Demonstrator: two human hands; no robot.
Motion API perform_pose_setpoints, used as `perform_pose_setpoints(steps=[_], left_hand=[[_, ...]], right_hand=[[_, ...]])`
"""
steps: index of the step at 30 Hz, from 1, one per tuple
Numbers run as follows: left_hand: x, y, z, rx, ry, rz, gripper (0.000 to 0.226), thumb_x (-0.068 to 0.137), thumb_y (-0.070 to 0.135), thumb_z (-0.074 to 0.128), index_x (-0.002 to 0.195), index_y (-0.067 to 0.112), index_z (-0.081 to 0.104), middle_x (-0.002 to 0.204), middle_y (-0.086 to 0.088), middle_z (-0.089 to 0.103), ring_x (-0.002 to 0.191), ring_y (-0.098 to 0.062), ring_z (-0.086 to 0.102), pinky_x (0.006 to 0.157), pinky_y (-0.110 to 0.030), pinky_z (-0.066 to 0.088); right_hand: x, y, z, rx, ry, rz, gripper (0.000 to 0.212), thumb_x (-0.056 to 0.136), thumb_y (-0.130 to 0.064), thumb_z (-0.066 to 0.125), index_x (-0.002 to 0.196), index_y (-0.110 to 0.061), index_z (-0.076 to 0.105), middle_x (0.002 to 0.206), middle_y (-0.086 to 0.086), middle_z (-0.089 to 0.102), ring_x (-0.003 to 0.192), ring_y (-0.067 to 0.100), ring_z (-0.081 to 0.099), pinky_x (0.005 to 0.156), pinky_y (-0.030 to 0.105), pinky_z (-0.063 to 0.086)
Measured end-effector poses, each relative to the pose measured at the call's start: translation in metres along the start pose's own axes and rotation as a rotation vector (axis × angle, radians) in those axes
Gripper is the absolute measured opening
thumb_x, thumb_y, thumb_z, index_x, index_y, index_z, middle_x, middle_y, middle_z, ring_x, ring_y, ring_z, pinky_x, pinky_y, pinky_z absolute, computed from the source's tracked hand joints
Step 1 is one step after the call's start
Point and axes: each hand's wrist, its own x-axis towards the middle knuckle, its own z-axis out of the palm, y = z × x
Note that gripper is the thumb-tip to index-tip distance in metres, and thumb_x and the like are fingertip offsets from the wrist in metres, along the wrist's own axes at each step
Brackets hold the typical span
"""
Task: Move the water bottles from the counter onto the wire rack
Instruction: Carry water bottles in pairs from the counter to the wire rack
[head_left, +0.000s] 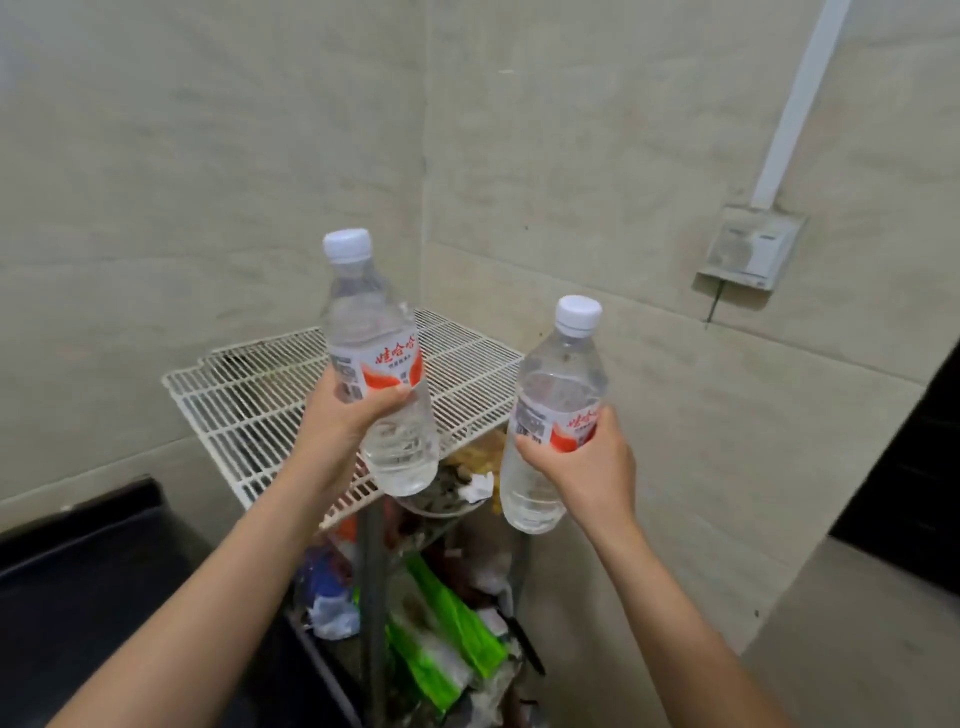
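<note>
A person holds two clear water bottles aloft in a tiled corner, one in each bare hand. The left grip is wrapped around the label band of the left bottle, which stands nearly upright with its white cap on and water showing through its sides; its base hangs over the near edge of the white wire rack. The right grip clasps the right bottle at its red-and-white label, the bottle tilted slightly, capped, and held just off the rack's right corner, clear of the wires. Neither bottle rests on anything. The rack's top shelf, behind and below both grips, lies bare of bottles. Beneath the grips, lower shelves hold a bowl of scraps, green packets and a crumpled blue-and-white bag. A dark desk sits below the left forearm. Beige tiled walls meet behind the rack; up and to the right of the right grip, a grimy wall socket hangs under a white conduit.
</note>
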Motion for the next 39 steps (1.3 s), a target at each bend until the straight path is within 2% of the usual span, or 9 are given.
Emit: perform_pose_setpoints(steps=[2, 7, 10, 20, 24, 29, 32, 35, 39], left_hand=[[0.025, -0.001, -0.008, 0.028, 0.064, 0.016, 0.035, 0.072, -0.003, 0.064, 0.092, 0.024, 0.055, 0.087, 0.004, 0.068, 0.071, 0.000, 0.067, 0.071, -0.024, 0.051], [0.084, -0.009, -0.026, 0.053, 0.134, 0.000, 0.043, 0.063, 0.006, 0.069, 0.103, 0.014, 0.055, 0.093, 0.000, 0.066, 0.085, -0.014, 0.064, 0.071, -0.026, 0.048], [0.117, -0.019, -0.036, 0.073, 0.194, -0.016, 0.034, 0.071, 0.002, 0.066, 0.099, 0.017, 0.055, 0.093, -0.001, 0.066, 0.085, -0.014, 0.063, 0.068, -0.025, 0.046], [0.179, -0.047, -0.029, 0.214, 0.331, 0.005, 0.033, 0.071, 0.005, 0.067, 0.099, 0.019, 0.057, 0.097, -0.004, 0.067, 0.088, -0.015, 0.064, 0.069, -0.026, 0.046], [0.196, -0.055, -0.018, 0.276, 0.416, -0.002, 0.059, 0.054, 0.021, 0.076, 0.108, 0.011, 0.057, 0.097, -0.007, 0.070, 0.090, -0.022, 0.067, 0.082, -0.038, 0.050], [0.206, -0.066, -0.014, 0.266, 0.491, -0.017, 0.090, 0.021, 0.053, 0.085, 0.100, 0.017, 0.060, 0.091, -0.003, 0.073, 0.083, -0.019, 0.071, 0.079, -0.038, 0.052], [0.214, -0.064, -0.022, 0.239, 0.571, -0.021, 0.079, 0.027, 0.047, 0.087, 0.096, 0.019, 0.060, 0.086, -0.004, 0.074, 0.082, -0.022, 0.070, 0.079, -0.040, 0.052], [0.227, -0.062, -0.029, 0.207, 0.658, 0.001, 0.045, 0.052, 0.020, 0.076, 0.094, 0.019, 0.059, 0.084, -0.003, 0.071, 0.085, -0.024, 0.066, 0.084, -0.041, 0.050], [0.243, -0.061, -0.035, 0.219, 0.686, -0.024, 0.048, 0.057, 0.022, 0.073, 0.101, 0.018, 0.055, 0.102, -0.010, 0.066, 0.096, -0.026, 0.063, 0.088, -0.042, 0.047]], right_hand=[[0.032, 0.000, 0.008, 0.026, -0.016, -0.041, 0.050, 0.061, -0.027, 0.082, 0.093, -0.021, 0.043, 0.089, -0.006, 0.053, 0.081, 0.014, 0.052, 0.072, 0.026, 0.039], [0.107, -0.006, 0.037, 0.045, -0.018, -0.101, 0.053, 0.060, -0.029, 0.082, 0.096, -0.022, 0.043, 0.093, -0.004, 0.053, 0.088, 0.019, 0.055, 0.077, 0.032, 0.046], [0.150, -0.009, 0.059, 0.036, -0.041, -0.106, 0.055, 0.059, -0.032, 0.082, 0.097, -0.022, 0.043, 0.094, -0.004, 0.053, 0.091, 0.021, 0.057, 0.084, 0.038, 0.049], [0.254, 0.021, 0.111, 0.134, -0.224, -0.053, 0.055, 0.063, -0.031, 0.081, 0.099, -0.022, 0.041, 0.091, -0.005, 0.050, 0.084, 0.013, 0.052, 0.069, 0.024, 0.042], [0.302, 0.023, 0.135, 0.189, -0.296, -0.085, 0.051, 0.063, -0.030, 0.081, 0.096, -0.019, 0.043, 0.089, -0.001, 0.055, 0.082, 0.020, 0.057, 0.074, 0.031, 0.047], [0.366, 0.008, 0.191, 0.194, -0.331, -0.126, 0.052, 0.063, -0.032, 0.080, 0.097, -0.011, 0.047, 0.093, 0.006, 0.058, 0.084, 0.027, 0.058, 0.071, 0.031, 0.043], [0.397, -0.006, 0.231, 0.209, -0.344, -0.122, 0.060, 0.066, -0.032, 0.078, 0.110, -0.007, 0.046, 0.111, 0.016, 0.062, 0.098, 0.034, 0.060, 0.076, 0.034, 0.043], [0.419, -0.015, 0.264, 0.188, -0.368, -0.091, 0.066, 0.068, -0.033, 0.076, 0.118, -0.004, 0.043, 0.120, 0.019, 0.058, 0.107, 0.037, 0.056, 0.085, 0.039, 0.044], [0.434, -0.019, 0.290, 0.116, -0.344, -0.128, 0.070, 0.069, -0.029, 0.075, 0.124, -0.001, 0.042, 0.123, 0.023, 0.055, 0.112, 0.040, 0.052, 0.088, 0.043, 0.043]])
